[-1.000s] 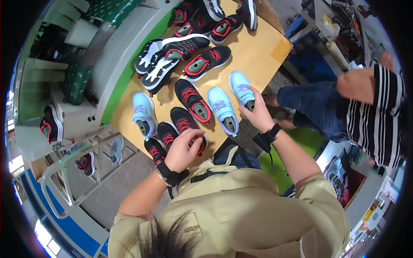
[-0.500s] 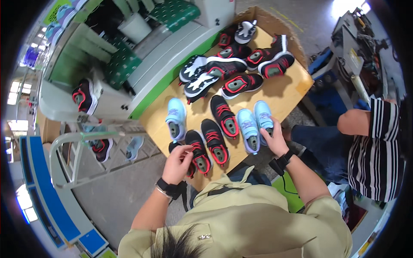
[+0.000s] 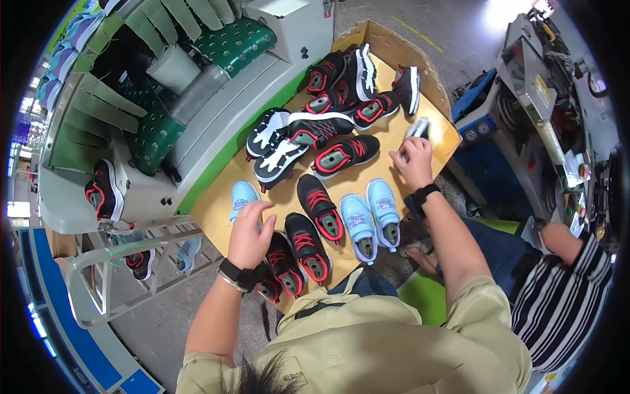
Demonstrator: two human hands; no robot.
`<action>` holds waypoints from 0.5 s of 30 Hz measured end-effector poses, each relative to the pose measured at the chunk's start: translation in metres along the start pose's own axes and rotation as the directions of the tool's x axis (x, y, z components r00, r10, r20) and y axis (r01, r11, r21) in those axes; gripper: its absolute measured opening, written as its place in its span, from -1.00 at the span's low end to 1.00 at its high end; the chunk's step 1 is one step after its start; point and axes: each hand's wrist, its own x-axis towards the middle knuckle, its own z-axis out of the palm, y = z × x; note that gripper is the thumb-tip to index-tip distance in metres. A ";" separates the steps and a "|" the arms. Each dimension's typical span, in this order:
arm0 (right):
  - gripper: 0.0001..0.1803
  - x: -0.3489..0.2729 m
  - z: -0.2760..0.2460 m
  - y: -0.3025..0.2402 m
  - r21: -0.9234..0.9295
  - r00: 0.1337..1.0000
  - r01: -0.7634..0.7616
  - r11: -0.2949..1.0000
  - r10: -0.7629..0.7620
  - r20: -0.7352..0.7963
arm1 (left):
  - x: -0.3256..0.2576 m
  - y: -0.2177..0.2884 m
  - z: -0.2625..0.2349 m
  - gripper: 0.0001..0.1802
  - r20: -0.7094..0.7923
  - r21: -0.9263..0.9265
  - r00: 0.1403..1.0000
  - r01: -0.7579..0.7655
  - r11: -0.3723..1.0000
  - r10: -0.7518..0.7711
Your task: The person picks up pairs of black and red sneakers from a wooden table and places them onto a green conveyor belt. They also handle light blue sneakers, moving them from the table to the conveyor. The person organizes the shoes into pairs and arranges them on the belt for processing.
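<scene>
Light-blue shoe point(image 3: 243, 197) | left hand point(image 3: 249, 233) fingers spread on it | right hand point(image 3: 413, 161) grip unclear

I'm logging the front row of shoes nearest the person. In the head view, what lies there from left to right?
Lone light blue shoe under the left hand → black and red shoes → pair of light blue shoes → right hand, farther back on the wooden table.
</scene>
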 end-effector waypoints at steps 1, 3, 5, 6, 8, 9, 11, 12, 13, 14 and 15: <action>-0.67 0.003 0.002 0.014 0.068 0.989 0.144 0.987 -0.145 0.003 | 0.013 -0.004 -0.001 -0.66 -0.055 -0.025 0.997 0.047 0.999 -0.048; -0.51 -0.005 0.001 0.016 0.169 0.997 0.039 0.985 -0.026 -0.078 | 0.039 -0.009 0.006 -0.60 -0.160 -0.092 0.977 0.127 0.988 -0.141; -0.24 0.000 0.000 0.006 0.133 0.899 -0.194 0.972 0.231 -0.372 | 0.054 -0.042 0.025 -0.45 -0.176 -0.301 0.908 0.318 0.899 -0.380; -0.02 -0.003 0.009 0.035 0.262 0.823 -0.551 0.792 0.568 0.011 | 0.069 -0.050 0.034 -0.37 -0.014 -0.443 0.835 0.487 0.752 -0.549; 0.03 0.001 -0.007 0.018 0.369 0.750 -0.662 0.653 0.573 0.330 | 0.083 -0.075 0.043 -0.18 0.371 -0.589 0.606 0.740 0.325 -0.704; 0.03 0.006 -0.031 -0.005 0.427 0.685 -0.728 0.537 0.585 0.434 | 0.094 -0.068 0.048 -0.26 0.491 -0.652 0.555 0.745 0.139 -0.671; 0.02 -0.002 -0.041 -0.021 0.454 0.691 -0.722 0.522 0.564 0.452 | 0.102 -0.076 0.057 -0.37 0.503 -0.753 0.576 0.658 0.001 -0.645; -0.01 -0.019 -0.024 -0.011 0.377 0.850 -0.527 0.761 0.480 0.220 | 0.100 -0.087 0.056 -0.48 0.476 -0.776 0.596 0.630 0.010 -0.646; -0.06 -0.026 -0.026 -0.016 0.188 0.929 -0.369 0.910 0.363 0.068 | 0.097 -0.075 0.056 -0.47 0.202 -0.712 0.713 0.578 0.398 -0.672; -0.08 -0.032 -0.030 -0.021 0.162 0.928 -0.372 0.914 0.364 0.076 | 0.087 -0.060 0.056 -0.44 -0.061 -0.512 0.819 0.466 0.722 -0.571; -0.10 -0.039 -0.034 -0.027 0.143 0.925 -0.378 0.915 0.368 0.088 | 0.075 -0.042 0.049 -0.39 -0.267 -0.200 0.894 0.313 0.928 -0.359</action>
